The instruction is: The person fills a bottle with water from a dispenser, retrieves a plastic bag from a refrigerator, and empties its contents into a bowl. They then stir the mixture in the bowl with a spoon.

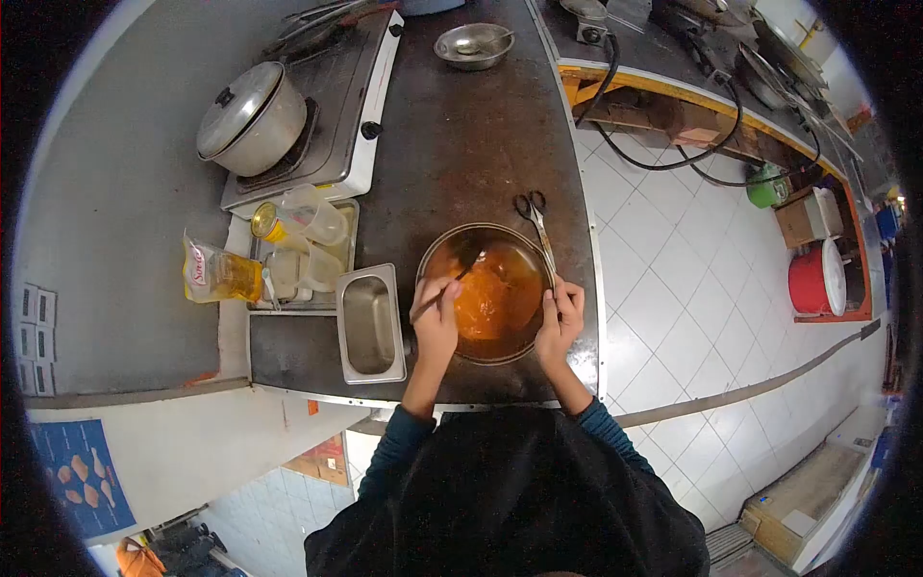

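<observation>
A round metal bowl with orange-red liquid in it stands on the dark counter in front of me. My left hand is closed round the thin handle of a dark stirring utensil, whose far end reaches into the bowl; its head is partly hidden in the liquid. At the bowl's right rim, my right hand grips the edge with thumb and fingers. Scissors with black finger rings lie along the bowl's upper right side, their tips pointing toward my right hand.
Left of the bowl sits a rectangular steel container. Behind it, a tray carries plastic cups and a jar, near an oil pouch. A lidded pot rests on the gas stove. Farther back is a small metal bowl.
</observation>
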Tool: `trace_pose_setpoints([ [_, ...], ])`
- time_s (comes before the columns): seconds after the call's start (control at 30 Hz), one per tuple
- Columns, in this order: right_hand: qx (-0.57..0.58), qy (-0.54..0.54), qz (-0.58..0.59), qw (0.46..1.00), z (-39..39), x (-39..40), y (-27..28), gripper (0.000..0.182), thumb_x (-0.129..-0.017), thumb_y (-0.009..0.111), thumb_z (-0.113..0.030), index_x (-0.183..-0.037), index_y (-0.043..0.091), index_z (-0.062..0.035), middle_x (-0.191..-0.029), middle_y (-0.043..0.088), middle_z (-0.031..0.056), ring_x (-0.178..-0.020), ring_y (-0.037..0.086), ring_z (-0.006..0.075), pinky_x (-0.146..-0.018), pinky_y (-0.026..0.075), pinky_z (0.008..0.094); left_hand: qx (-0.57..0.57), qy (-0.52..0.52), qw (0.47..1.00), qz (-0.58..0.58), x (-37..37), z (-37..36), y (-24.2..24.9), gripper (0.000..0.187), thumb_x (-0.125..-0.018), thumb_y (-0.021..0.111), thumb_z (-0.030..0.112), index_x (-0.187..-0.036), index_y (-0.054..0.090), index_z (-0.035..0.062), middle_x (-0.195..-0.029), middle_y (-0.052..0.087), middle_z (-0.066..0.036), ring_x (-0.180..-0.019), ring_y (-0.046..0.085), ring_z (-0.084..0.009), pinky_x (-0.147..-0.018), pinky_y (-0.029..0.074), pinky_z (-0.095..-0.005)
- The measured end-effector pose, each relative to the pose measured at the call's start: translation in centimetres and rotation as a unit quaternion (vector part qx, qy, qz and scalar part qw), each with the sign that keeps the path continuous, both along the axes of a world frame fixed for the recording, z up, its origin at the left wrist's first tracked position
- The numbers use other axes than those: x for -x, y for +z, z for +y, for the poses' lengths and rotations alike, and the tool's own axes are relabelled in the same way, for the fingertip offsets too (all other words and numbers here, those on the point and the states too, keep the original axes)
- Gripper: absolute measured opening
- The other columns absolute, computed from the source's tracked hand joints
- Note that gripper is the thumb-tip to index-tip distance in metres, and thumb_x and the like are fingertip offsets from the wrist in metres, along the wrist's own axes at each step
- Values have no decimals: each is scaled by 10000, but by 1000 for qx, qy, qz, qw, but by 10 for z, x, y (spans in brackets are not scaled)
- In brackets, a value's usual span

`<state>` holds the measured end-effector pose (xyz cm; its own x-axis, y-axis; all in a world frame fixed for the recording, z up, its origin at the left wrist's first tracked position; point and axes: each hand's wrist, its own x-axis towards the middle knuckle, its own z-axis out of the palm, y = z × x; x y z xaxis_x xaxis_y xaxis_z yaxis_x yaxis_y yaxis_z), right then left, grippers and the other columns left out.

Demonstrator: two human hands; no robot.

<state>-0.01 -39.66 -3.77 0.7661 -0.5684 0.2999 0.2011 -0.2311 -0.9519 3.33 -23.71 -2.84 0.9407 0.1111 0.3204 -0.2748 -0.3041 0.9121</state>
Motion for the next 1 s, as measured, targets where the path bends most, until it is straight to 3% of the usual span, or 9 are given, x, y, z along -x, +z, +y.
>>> trace_pose_setpoints([
  [0.03, -1, 1, 0, 1000, 0, 0, 0, 215, -815, 518, -19, -1018, 581, 18, -870, 501, 57, -817, 459, 136, -746, 367, 229, -90, -8, 996, -25, 5, 7, 3, 150, -841, 513, 98, -822, 528, -50, -782, 548, -125, -685, 563, -220, -618, 445, -280],
  [0.07, -1, 2, 0, 1000, 1, 0, 1, 215, -816, 519, -21, -1018, 582, 19, -870, 500, 57, -817, 458, 135, -744, 368, 229, -92, 2, 996, -9, 13, 9, 7, 136, -830, 514, 84, -793, 534, -45, -771, 541, -139, -669, 525, -258, -595, 423, -311],
  [0.17, 2, 6, 3, 1000, 2, 0, 4, 216, -817, 518, -23, -1019, 581, 19, -872, 500, 58, -823, 460, 138, -745, 367, 229, -109, -8, 992, 55, 37, 20, 10, 157, -854, 487, 105, -803, 524, -39, -765, 536, -131, -673, 547, -229, -609, 438, -291],
  [0.3, 12, 6, 2, 1000, 2, 1, 2, 222, -819, 513, -26, -1027, 578, 18, -873, 499, 58, -824, 462, 138, -747, 367, 229, 141, 16, 975, 173, 60, 11, -8, 197, -895, 427, 154, -889, 487, -34, -776, 529, -94, -661, 588, -157, -615, 476, -249],
  [0.43, 18, 7, 13, 1000, 3, 3, 5, 228, -821, 504, -27, -1033, 575, 18, -875, 492, 55, -827, 461, 139, -750, 367, 229, 289, -7, 935, 203, 58, -8, -16, 215, -889, 449, 184, -895, 468, -30, -775, 527, -84, -668, 601, -177, -625, 493, -255],
  [0.57, 2, 8, 9, 1000, 4, 3, 3, 233, -821, 500, -27, -1037, 574, 15, -873, 486, 55, -830, 458, 142, -760, 363, 232, 376, -3, 907, 190, 39, -34, -9, 226, -882, 469, 210, -894, 455, -15, -821, 524, -86, -729, 602, -196, -678, 500, -271],
  [0.73, 17, -2, 2, 1000, 3, 4, 0, 241, -823, 497, -33, -1049, 571, 9, -864, 476, 56, -826, 451, 141, -768, 357, 232, 396, 34, 910, 116, 5, -34, -8, 184, -873, 487, 172, -893, 474, -10, -867, 520, -96, -749, 595, -195, -729, 501, -283],
  [0.83, 18, -2, 8, 1000, 2, 5, 1, 244, -824, 495, -33, -1053, 570, 8, -865, 472, 52, -826, 447, 137, -769, 356, 230, 277, 42, 956, 85, 2, -11, -9, 174, -869, 491, 152, -875, 497, -22, -879, 526, -97, -757, 592, -188, -740, 499, -284],
  [1.0, 28, -3, 10, 1000, 2, 5, -3, 238, -820, 499, -31, -1043, 564, 22, -880, 475, 73, -810, 465, 160, -734, 374, 242, -68, 18, 996, 61, 32, 18, 4, 201, -886, 439, 136, -844, 499, -52, -766, 514, -98, -696, 590, -159, -595, 477, -241],
])
